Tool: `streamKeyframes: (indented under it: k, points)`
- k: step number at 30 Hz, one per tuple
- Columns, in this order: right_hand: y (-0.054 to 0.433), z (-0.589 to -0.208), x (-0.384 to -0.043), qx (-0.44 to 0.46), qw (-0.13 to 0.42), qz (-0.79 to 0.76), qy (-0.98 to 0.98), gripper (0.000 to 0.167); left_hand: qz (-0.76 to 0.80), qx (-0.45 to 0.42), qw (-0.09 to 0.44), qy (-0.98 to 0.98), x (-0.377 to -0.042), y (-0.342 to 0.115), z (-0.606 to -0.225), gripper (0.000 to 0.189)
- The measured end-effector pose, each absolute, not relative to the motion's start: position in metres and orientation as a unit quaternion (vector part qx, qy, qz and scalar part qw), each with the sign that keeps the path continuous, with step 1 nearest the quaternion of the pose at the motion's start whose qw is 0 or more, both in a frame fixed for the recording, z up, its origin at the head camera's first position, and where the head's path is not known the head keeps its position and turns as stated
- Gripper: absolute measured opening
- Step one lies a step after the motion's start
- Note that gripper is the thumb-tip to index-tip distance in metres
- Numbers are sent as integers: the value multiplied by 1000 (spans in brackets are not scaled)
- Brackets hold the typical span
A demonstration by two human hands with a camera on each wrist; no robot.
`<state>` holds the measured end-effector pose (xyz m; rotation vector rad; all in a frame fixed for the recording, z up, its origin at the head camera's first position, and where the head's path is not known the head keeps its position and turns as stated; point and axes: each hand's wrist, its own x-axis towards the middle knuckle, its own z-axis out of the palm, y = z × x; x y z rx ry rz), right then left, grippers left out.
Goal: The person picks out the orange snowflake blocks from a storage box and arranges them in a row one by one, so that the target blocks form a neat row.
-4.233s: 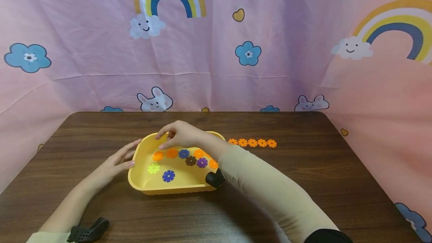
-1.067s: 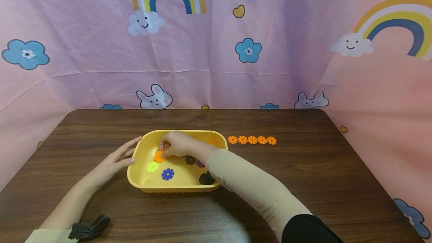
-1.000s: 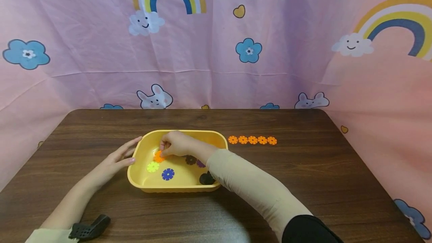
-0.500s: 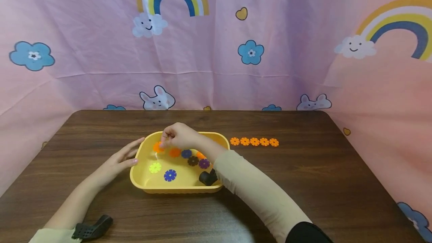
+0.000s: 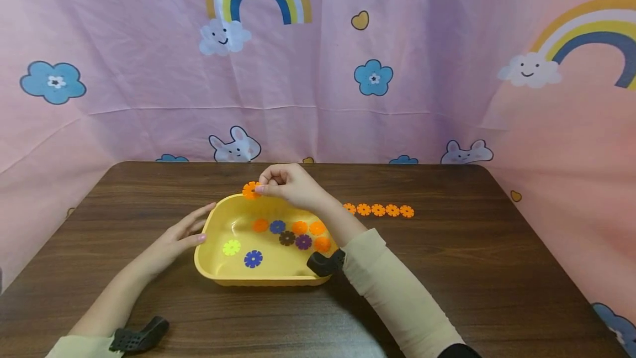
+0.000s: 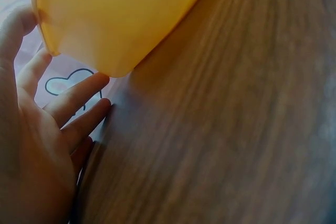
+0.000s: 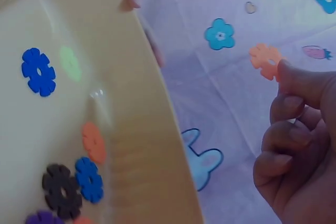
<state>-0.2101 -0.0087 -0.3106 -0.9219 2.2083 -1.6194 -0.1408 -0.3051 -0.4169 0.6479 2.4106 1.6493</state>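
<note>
My right hand (image 5: 294, 185) pinches an orange flower-shaped plastic disc (image 5: 250, 190) between thumb and forefinger, above the far rim of a yellow basin (image 5: 268, 282). The right wrist view shows this orange disc (image 7: 264, 60) at the fingertips, the other fingers curled below. My left hand (image 5: 175, 241) rests its thumb and fingers, spread fairly straight, against the basin's left end. Inside the basin lie a yellow-green disc (image 5: 231, 247), blue discs (image 5: 253, 259), a brown disc (image 5: 286, 238), a purple disc (image 5: 303, 242) and several orange discs (image 5: 260, 225).
A straight row of orange discs (image 5: 379, 210) lies on the dark wooden table (image 5: 447, 269) right of the basin, its near end partly behind my right forearm. A pink patterned curtain (image 5: 328, 87) hangs behind the table and along its sides.
Over the last second, my right hand has picked up an orange disc from the basin's left part and raised it above the far rim. My left hand has stayed at the basin's end.
</note>
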Motion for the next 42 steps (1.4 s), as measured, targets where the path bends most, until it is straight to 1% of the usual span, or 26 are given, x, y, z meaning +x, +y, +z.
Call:
streamKeyframes:
  k: [13, 21, 28, 34, 42]
  points:
    - [59, -311, -194, -288, 68, -587, 754, 9, 561, 216, 78, 795, -141, -305, -418, 58]
    - [105, -313, -190, -270, 67, -596, 753, 9, 562, 221, 75, 793, -140, -305, -418, 58]
    - [141, -315, -190, -248, 46, -573, 780, 12, 557, 216, 70, 799, -140, -305, -417, 58]
    - [172, -320, -193, -212, 31, -550, 808, 17, 567, 224, 74, 789, -140, -304, -418, 58]
    - [204, -330, -194, -163, 31, -546, 821, 23, 570, 222, 74, 787, -139, -305, -418, 58]
